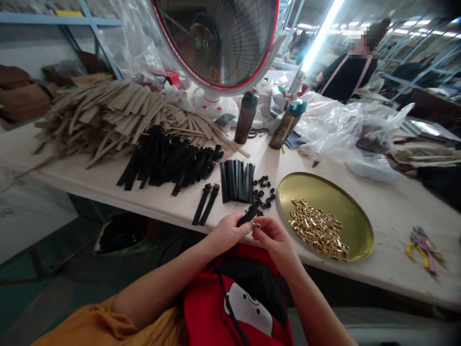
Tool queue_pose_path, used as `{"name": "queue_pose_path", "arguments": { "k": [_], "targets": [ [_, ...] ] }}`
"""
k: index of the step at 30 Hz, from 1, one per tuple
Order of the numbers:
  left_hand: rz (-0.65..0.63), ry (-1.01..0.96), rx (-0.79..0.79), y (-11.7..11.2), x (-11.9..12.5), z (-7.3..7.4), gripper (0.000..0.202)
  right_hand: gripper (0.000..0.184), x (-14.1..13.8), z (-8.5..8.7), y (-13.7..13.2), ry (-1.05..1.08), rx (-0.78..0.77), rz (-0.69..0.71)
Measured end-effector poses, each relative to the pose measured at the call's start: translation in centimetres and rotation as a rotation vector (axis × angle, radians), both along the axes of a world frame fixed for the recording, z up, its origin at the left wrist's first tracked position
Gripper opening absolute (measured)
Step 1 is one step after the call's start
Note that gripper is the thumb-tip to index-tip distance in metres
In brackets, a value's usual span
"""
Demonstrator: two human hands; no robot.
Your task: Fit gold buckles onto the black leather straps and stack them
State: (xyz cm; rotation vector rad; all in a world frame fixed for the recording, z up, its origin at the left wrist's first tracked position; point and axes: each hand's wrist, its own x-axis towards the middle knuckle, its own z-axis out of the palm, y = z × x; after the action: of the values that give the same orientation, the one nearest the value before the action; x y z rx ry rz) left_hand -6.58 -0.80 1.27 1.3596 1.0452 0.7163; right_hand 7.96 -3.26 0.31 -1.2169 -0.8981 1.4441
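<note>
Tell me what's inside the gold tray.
A heap of small gold-coloured metal pieces lies in the gold tray; whatever the heap covers beneath can't be seen.

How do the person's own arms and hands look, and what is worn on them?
The left hand and right hand wear no gloves, and both forearms are bare. A loose mustard sleeve shows on the left; no right sleeve is in view.

Black strap [247, 216] in left grip [230, 230]
</note>
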Motion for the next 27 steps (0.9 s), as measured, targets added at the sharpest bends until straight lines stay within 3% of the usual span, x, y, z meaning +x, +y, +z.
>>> {"name": "queue_pose_path", "arguments": {
  "k": [3,7,13,20,27],
  "targets": [
    [-0.032,0.005,-0.004,-0.1,-0.2,-0.1,0.028,0.024,0.4,-0.2,0.4,0.057,-0.041,-0.079],
    [-0.099,0.181,0.134,-0.1,-0.7,0.0,0.027,0.031,0.5,-0.6,1.1,0.340,-0.185,-0.210],
    [-0.189,0.446,0.311,-0.1,-0.9,-0.1,0.026,0.028,-0.5,-1.1,0.6,0.374,-0.256,-0.150],
    [-0.126,0.264,0.144,-0.3,0.3,-0.3,0.017,0.026,-1.3,-1.5,-0.8,0.300,-0.221,-0.128],
    [-0.140,0.310,0.096,-1.0,-0.2,-0.2,0.012,0.024,-1.4,-1.9,-0.7,0.370,-0.197,-0.279]
  ]
}}
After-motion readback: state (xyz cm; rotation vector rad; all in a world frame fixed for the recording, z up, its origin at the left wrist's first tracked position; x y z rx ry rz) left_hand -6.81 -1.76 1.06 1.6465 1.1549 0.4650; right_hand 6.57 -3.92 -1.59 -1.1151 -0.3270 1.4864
